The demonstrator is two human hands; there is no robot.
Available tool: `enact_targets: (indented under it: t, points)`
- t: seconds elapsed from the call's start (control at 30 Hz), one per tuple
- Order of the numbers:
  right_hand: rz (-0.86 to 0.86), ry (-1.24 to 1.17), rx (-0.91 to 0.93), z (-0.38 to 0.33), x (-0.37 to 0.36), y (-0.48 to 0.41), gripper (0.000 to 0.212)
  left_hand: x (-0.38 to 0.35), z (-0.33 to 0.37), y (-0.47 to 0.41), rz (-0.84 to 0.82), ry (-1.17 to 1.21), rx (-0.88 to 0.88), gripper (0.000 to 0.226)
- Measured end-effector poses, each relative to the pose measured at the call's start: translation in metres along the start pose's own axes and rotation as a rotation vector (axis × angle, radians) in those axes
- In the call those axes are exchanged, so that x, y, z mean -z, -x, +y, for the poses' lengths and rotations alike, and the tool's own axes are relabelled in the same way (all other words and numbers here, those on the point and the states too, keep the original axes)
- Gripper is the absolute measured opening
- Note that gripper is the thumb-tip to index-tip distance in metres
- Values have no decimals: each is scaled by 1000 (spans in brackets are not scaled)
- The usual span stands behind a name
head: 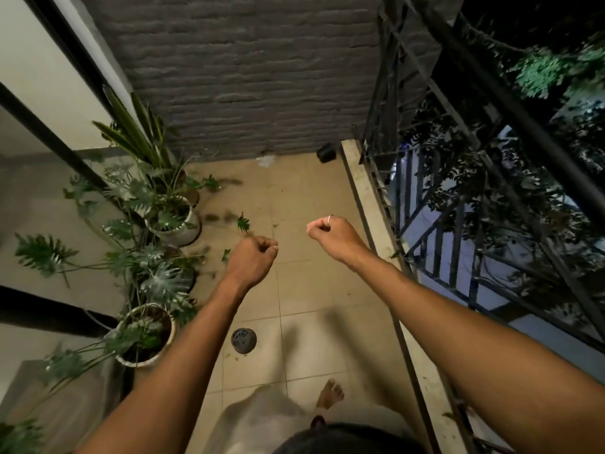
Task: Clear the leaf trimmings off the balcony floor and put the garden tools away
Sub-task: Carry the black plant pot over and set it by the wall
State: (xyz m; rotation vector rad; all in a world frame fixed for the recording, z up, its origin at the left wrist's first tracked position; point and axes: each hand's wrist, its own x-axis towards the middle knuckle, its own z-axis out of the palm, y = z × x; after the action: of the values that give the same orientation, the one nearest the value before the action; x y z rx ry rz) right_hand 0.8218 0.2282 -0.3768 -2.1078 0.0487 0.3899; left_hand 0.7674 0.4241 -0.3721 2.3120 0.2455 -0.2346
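My left hand and my right hand are both stretched out over the tiled balcony floor, fingers curled into fists with nothing visible in them. A ring sits on one finger of the right hand. Green leaf trimmings lie on the tiles just beyond the left hand, and a smaller piece lies beside its wrist. Dark, blurred debris is scattered near the pots. No garden tool shows clearly.
Potted plants line the left side, among them a white pot and a nearer pot. A round floor drain sits near my bare foot. A small black object stands in the far corner by the brick wall. A metal railing runs along the right.
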Motion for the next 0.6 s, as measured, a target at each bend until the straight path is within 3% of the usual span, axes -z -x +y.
enact_targets:
  t: [0.2, 0.3, 0.43, 0.5, 0.53, 0.6]
  points:
    - [-168, 45, -48, -3, -50, -35, 18, 1, -49, -29, -29, 26, 107, 20]
    - [-230, 59, -104, 5, -86, -56, 17, -14, -94, -46, -85, 63, 204, 30]
    - [-281, 48, -192, 71, -161, -105, 10, -78, -210, -85, -173, 33, 340, 19]
    - [-294, 61, -227, 110, -193, -128, 16, -113, -265, -100, -233, 8, 444, 25]
    - [-337, 78, -264, 169, -243, -151, 23, -162, -332, -113, -276, -26, 529, 29]
    - [-320, 159, -291, 195, -259, -161, 34, -187, -368, -121, -305, -94, 576, 43]
